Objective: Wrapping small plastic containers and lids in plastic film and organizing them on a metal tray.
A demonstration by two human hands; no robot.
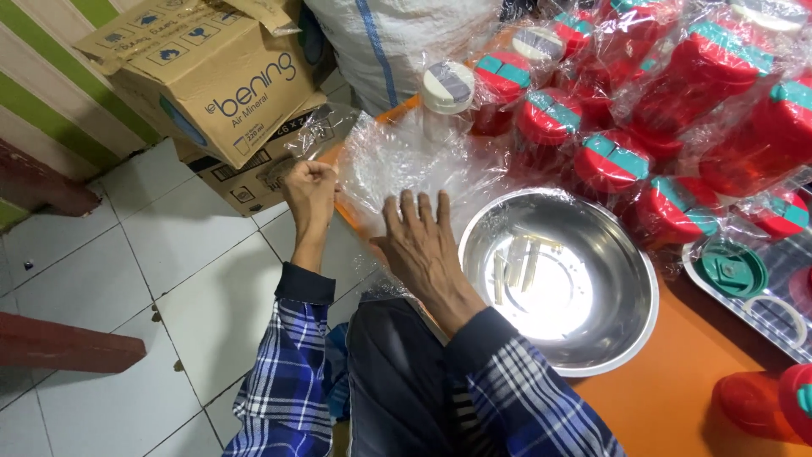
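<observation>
Head view: clear plastic sheet (397,161) is pinned flat by the open right hand (423,241) and gripped in the clenched left hand (310,193). Steel bowl (630,279) lies at three o'clock, wrapped red jars (609,161) at one o'clock.

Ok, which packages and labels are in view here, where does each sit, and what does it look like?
Upper cardboard box: top left, tilted, brown with blue print.
Lower cardboard box: beneath it on the floor, brown with black print.
White sack: top centre, blue stripe.
Wrapped red jars: upper right, red lids with teal tape.
Clear plastic sheet: under the right hand.
</observation>
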